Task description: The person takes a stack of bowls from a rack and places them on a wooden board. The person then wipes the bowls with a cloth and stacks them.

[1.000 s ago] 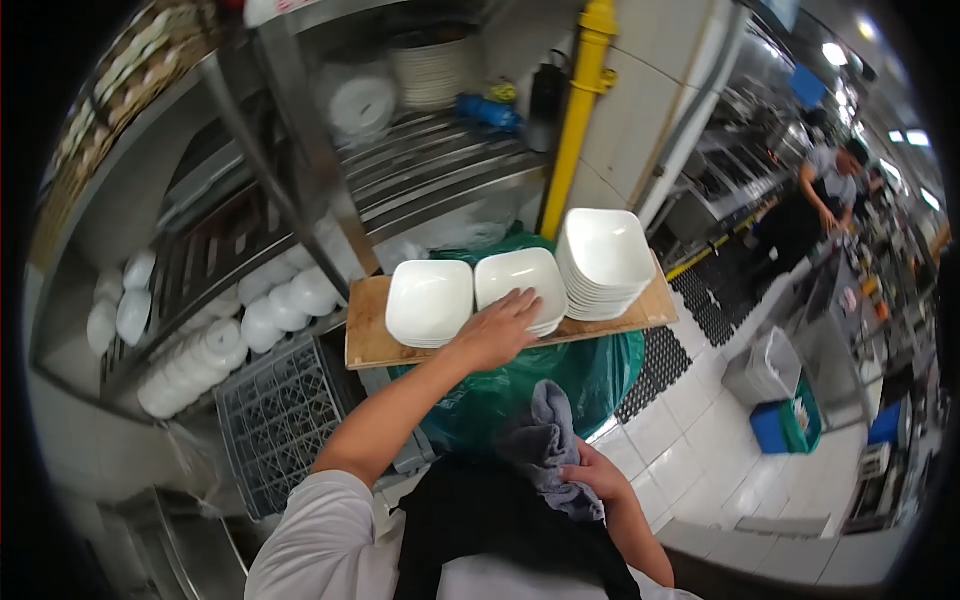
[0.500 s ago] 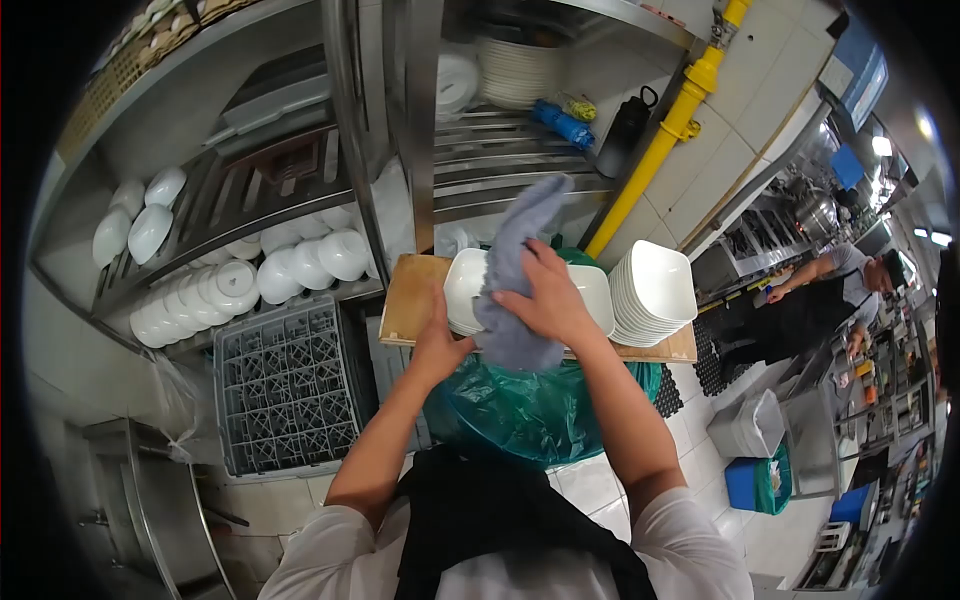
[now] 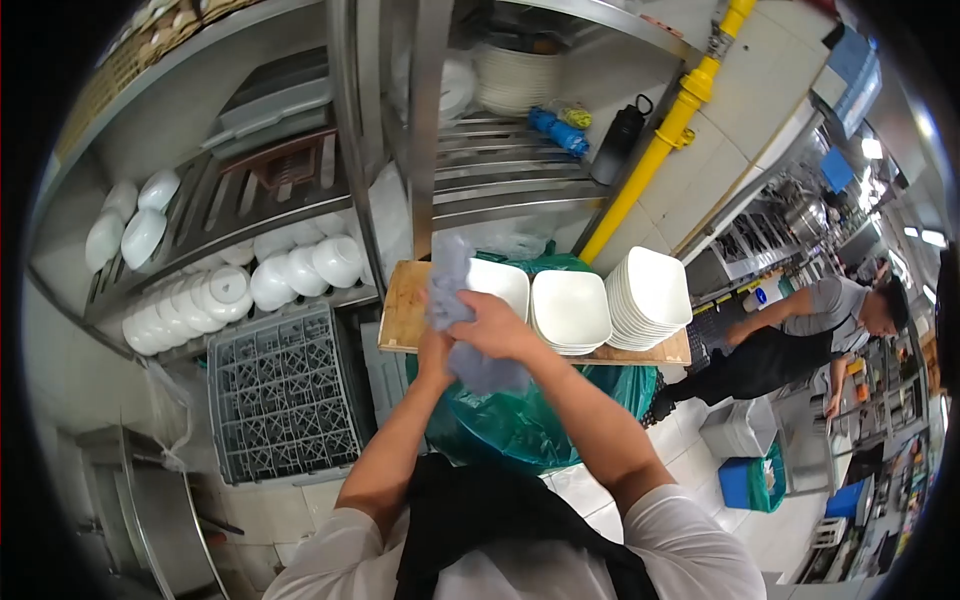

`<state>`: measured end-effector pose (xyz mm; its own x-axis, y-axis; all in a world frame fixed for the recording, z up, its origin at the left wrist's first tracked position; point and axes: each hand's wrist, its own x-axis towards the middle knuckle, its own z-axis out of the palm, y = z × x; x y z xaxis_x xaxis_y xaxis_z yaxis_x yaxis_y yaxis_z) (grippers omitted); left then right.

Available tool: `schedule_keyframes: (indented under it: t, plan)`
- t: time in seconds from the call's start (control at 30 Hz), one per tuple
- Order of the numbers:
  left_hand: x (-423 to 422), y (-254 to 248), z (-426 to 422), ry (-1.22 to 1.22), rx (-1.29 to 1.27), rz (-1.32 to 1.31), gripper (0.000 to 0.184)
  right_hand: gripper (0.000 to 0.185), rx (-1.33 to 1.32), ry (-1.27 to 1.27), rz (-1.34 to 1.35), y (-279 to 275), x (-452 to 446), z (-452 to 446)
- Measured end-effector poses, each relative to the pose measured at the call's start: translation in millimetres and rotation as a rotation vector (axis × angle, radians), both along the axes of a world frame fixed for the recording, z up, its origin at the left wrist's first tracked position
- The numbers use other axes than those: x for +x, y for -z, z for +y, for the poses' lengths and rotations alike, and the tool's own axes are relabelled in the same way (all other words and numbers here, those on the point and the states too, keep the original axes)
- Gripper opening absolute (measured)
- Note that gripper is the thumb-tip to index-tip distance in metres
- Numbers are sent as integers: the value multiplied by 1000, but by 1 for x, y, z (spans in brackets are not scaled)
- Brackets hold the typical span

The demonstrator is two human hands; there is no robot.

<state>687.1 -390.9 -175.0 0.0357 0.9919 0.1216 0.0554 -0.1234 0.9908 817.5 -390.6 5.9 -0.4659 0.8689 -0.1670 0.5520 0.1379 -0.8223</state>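
A grey-blue cloth [image 3: 453,275] hangs bunched over the left part of a wooden board, partly blurred. My right hand [image 3: 492,325] is closed on it from the right. Close against it, my left hand [image 3: 435,355] also closes on the cloth; most of its fingers are hidden. Under and just right of the cloth stands a white square dish stack [image 3: 503,287]. Beside that come a middle stack of white dishes [image 3: 570,308] and a taller stack [image 3: 650,295] at the right end of the wooden board [image 3: 403,308].
A green-lined bin [image 3: 510,425] is below the board. At left are a grey dish rack [image 3: 280,395] and shelves with white bowls [image 3: 225,290]. A yellow pipe [image 3: 650,165] and black bottle [image 3: 620,140] are behind. A co-worker [image 3: 800,325] stands at right.
My right hand and the cloth have moved left, up to my left hand, uncovering the middle dishes. My left hand has shifted slightly down. The co-worker has bent forward, arm reaching toward the board.
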Motion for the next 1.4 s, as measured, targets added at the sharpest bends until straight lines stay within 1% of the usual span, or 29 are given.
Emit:
schedule_keyframes:
  t: [0.07,0.1,0.13,0.2,0.27,0.3,0.33,0.37,0.4,0.43,0.47,0.5,0.53,0.6,0.63,0.7,0.73,0.77,0.83,0.87,0.9,0.93,1.0,1.07,1.1,1.2,1.23,1.33,1.4]
  plan:
    - [0,12,-2,52,45,-13,87,38,46,-6,229,-13,-18,-25]
    - [-2,7,-8,75,104,59,87,39,259,-11,167,-18,-28,-38]
    - [-5,-11,-16,94,184,164,86,40,469,-18,102,-23,-38,-51]
    - [-10,-47,-31,127,336,372,85,41,531,37,110,-29,-41,-54]
    - [-9,-64,-33,120,412,482,84,42,236,152,254,-40,-31,-38]
    - [-8,-67,-30,101,440,526,84,45,292,217,274,-35,-21,-24]
    - [-3,-61,-24,29,428,538,84,49,342,240,130,-29,-10,-9]
    - [0,-54,-21,-45,407,539,83,54,467,287,-29,-12,0,4]
    - [4,-39,-15,-150,372,541,88,60,591,334,-187,10,7,18]
    - [9,-26,-9,-252,333,538,92,63,631,297,-323,41,10,26]
    - [11,-34,-12,-237,300,471,92,66,670,262,-459,75,14,29]
    - [12,-51,-16,-221,269,404,92,70,708,229,-596,72,10,25]
    - [11,-60,-19,-203,237,337,92,70,577,176,-532,69,8,24]
    - [8,-46,-17,-167,260,302,90,72,307,77,-402,48,3,13]
    - [7,-37,-15,-141,275,285,88,61,219,123,-373,37,3,10]
    - [2,-18,-8,-56,217,254,87,51,220,121,-175,34,8,2]
    - [1,-18,-7,-11,191,242,87,46,225,121,-74,23,8,-6]
    - [1,-17,-8,-24,248,299,81,37,210,121,73,11,7,-19]
    - [-1,-41,-17,-37,374,423,71,38,204,-2,223,-14,4,-53]
    - [-4,-56,-20,-38,444,488,67,40,313,-50,274,-18,3,-70]
    - [-7,-69,-20,-36,514,553,62,43,364,-101,232,-21,6,-83]
    - [-9,-75,-17,-32,583,615,58,44,309,-96,256,-21,13,-94]
    - [-17,-90,-4,171,551,822,30,46,189,-96,303,-18,32,-117]
    - [-19,-132,-14,314,483,1113,25,48,103,15,305,-12,55,-136]
    - [-24,-122,-4,342,647,1097,20,49,61,64,304,-9,67,-146]
    - [-19,-127,-6,426,484,1070,23,50,-68,235,408,22,96,-180]
    - [-21,-129,-6,480,488,1094,31,53,-105,281,461,28,104,-191]
    - [-16,-151,-8,507,572,1055,37,59,-231,409,634,37,109,-214]
    - [-9,-157,-3,554,514,1176,41,62,-303,492,751,32,108,-220]
